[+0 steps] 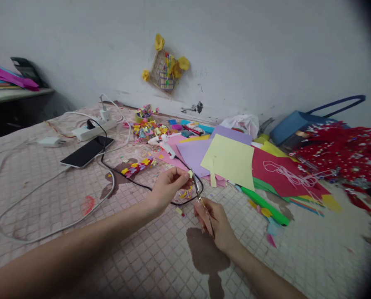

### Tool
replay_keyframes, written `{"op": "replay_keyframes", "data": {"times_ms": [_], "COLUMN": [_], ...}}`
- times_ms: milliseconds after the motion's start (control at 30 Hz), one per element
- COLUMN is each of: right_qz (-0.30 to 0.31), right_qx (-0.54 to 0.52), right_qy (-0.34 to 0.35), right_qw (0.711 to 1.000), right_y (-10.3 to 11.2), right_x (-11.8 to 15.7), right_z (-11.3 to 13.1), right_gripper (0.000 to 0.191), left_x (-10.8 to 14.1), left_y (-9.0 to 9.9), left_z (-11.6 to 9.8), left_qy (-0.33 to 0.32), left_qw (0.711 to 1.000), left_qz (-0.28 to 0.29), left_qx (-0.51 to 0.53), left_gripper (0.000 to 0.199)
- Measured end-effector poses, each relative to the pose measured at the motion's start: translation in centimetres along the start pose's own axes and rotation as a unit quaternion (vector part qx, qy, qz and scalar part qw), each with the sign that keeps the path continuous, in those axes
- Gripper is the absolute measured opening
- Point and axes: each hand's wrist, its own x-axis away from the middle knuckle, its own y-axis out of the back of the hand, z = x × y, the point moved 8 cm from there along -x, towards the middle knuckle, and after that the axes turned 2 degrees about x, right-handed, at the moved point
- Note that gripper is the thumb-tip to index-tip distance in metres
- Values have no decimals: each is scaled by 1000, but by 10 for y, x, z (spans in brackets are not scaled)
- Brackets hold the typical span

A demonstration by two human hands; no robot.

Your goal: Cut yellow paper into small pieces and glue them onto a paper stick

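Observation:
My left hand (169,187) pinches a small pale yellow paper piece (191,174) between thumb and fingertips. Scissors (198,192) are in my right hand (213,216), their blades pointing up toward the paper piece, at or very near its edge. The fingers of my right hand wrap round the handles. Behind my hands a white glue gun (165,143) lies beside coloured sheets. A pale yellow sheet (232,160) is on top of the sheets, with a narrow pale yellow strip (213,173) at its lower left.
A black phone (87,152), a power strip (93,129) and looping cables lie at the left. Small paper pieces (148,129) are heaped at the back. At the right are a red sheet (275,174), white string (293,176), a green roll (266,206), red tinsel (341,153) and a blue bag (293,124).

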Motion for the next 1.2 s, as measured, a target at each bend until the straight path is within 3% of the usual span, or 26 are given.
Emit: {"op": "replay_keyframes", "data": {"times_ms": [1200], "right_qz": [-8], "right_qx": [36], "right_qy": [8], "right_qw": [999], "right_y": [3], "right_x": [-1], "right_z": [2], "right_gripper": [40], "left_x": [0], "left_y": [1], "left_z": [2], "left_qy": [1], "left_qw": [1000], "left_qz": [-8], "left_qx": [14], "left_gripper": [18]}}
